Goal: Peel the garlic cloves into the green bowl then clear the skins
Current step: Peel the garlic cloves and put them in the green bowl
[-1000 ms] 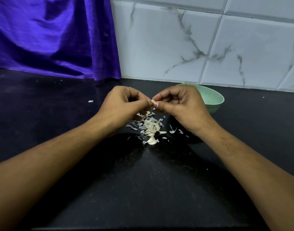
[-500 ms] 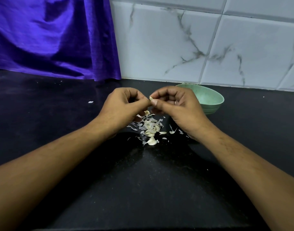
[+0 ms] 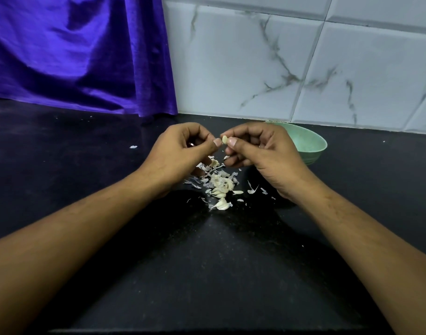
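Right grip (image 3: 262, 153) pinching clove (image 3: 224, 140), black counter (image 3: 207, 262), tiles (image 3: 231, 68)

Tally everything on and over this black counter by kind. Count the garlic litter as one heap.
hands: 2, left hand and right hand
green bowl: 1
garlic clove at the fingertips: 1
heap of skins and cloves: 1, pieces too small and tangled to count
purple cloth: 1
Total: 6

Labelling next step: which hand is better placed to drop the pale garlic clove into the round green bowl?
Probably right. The right hand pinches the pale garlic clove, and the round green bowl sits beyond it, away from the left hand.
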`<action>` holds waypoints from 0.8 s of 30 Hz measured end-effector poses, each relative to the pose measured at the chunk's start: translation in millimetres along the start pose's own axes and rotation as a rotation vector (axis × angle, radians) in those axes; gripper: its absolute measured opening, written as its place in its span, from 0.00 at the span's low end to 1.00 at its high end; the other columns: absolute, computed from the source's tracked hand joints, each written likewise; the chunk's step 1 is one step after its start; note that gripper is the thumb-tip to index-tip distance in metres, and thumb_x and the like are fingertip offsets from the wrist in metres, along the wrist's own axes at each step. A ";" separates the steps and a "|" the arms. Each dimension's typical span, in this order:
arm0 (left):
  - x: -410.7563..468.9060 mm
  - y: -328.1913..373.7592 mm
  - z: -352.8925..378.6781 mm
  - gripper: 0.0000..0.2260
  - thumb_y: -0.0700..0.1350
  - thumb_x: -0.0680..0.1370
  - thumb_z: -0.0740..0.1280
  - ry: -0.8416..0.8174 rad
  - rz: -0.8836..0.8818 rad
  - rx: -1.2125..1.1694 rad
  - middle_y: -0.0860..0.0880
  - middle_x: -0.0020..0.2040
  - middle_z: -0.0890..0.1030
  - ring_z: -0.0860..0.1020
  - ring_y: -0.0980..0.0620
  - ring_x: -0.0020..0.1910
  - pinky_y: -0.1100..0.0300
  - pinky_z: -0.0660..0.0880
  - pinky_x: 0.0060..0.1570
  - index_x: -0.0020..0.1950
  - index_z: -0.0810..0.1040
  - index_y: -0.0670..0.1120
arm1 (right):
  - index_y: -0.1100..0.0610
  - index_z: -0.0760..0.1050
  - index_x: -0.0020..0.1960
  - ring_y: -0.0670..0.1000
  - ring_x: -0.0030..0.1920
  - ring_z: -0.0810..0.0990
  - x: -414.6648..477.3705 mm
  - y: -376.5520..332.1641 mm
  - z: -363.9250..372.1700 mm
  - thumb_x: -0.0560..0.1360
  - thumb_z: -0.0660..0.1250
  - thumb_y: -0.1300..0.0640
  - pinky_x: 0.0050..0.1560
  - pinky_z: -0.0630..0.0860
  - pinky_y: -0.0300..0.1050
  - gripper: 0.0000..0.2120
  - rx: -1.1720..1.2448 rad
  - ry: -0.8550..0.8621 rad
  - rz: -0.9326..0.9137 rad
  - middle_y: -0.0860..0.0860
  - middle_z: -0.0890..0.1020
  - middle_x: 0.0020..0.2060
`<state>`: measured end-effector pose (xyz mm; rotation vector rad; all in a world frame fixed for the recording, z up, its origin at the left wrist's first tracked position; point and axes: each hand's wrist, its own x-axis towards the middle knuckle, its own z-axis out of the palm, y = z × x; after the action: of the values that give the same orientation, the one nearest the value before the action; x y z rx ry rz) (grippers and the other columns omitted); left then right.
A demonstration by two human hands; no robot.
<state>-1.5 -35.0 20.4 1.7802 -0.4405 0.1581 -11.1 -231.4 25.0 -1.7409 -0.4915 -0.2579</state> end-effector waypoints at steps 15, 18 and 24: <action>-3.6 7.4 1.7 0.04 0.43 0.78 0.74 -0.005 -0.003 0.056 0.44 0.42 0.87 0.85 0.49 0.40 0.48 0.83 0.44 0.47 0.87 0.43 | 0.55 0.87 0.53 0.44 0.42 0.87 0.6 4.4 -5.1 0.75 0.76 0.62 0.47 0.84 0.45 0.07 -0.417 0.017 -0.201 0.47 0.88 0.41; -2.8 6.2 0.9 0.04 0.44 0.78 0.75 0.002 0.009 0.122 0.46 0.39 0.87 0.85 0.48 0.40 0.46 0.84 0.44 0.45 0.87 0.45 | 0.53 0.87 0.53 0.42 0.41 0.86 -0.1 3.3 -4.4 0.75 0.76 0.60 0.46 0.83 0.44 0.07 -0.536 0.027 -0.245 0.45 0.87 0.41; -3.6 4.5 3.6 0.07 0.51 0.68 0.73 0.068 -0.017 0.172 0.47 0.36 0.86 0.87 0.44 0.40 0.40 0.84 0.46 0.39 0.87 0.49 | 0.53 0.87 0.54 0.43 0.42 0.84 -2.5 3.1 1.7 0.76 0.74 0.58 0.45 0.82 0.48 0.07 -0.677 0.008 -0.300 0.45 0.86 0.41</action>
<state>-6.9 -38.6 22.4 1.9401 -0.3713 0.2501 -12.1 -230.7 20.8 -2.3134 -0.7150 -0.7077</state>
